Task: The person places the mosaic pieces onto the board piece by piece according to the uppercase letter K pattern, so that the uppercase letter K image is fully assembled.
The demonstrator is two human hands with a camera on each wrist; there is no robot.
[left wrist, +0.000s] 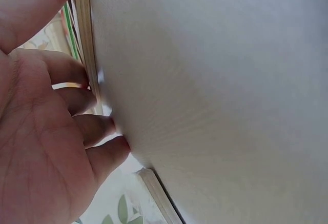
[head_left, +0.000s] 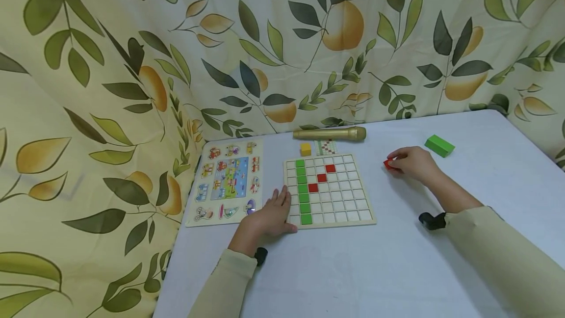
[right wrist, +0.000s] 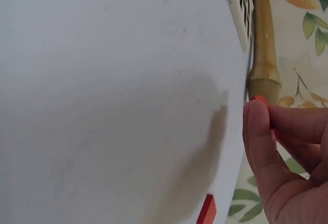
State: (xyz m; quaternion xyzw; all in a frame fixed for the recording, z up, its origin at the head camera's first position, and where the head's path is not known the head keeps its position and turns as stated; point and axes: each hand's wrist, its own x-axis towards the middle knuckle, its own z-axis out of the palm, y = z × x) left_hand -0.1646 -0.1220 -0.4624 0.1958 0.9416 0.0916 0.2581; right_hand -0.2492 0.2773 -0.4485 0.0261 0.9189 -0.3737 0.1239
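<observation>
A wooden grid board lies on the table, with a column of green squares and a diagonal of 3 red squares. My left hand touches the board's left edge, its fingers extended; the left wrist view shows the fingertips against the board's rim. To the right of the board, my right hand pinches a small red tile between thumb and fingers, which mostly cover it. Another red piece lies on the table in the right wrist view.
A picture puzzle board lies left of the grid. Behind the grid are a yellow cube, a small pattern card and a gold microphone. A green block sits beyond my right hand. Patterned curtain borders the table.
</observation>
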